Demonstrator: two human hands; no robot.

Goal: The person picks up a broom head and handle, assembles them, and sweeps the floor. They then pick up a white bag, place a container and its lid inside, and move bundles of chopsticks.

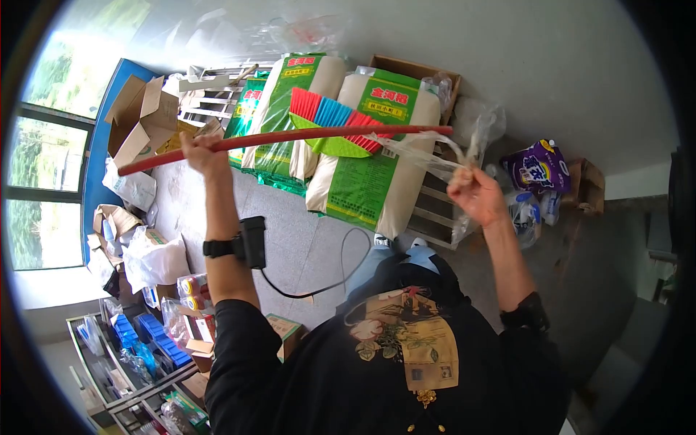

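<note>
the person's left hand (pixel 199 151) is closed around the red broom handle (pixel 290 136), which runs almost level from left to right, with its red-and-blue bristle head (pixel 330 119) in front of green-printed rice sacks (pixel 366 181). at the handle's right end, clear plastic wrapping (pixel 420 148) trails down to the right hand (pixel 473 192), which pinches it just below the tip. only the left hand touches the handle.

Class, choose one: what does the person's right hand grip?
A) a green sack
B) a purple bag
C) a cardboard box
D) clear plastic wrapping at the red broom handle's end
D: the right hand pinches the clear plastic wrapping trailing off the red broom handle, which the left hand holds.
</note>
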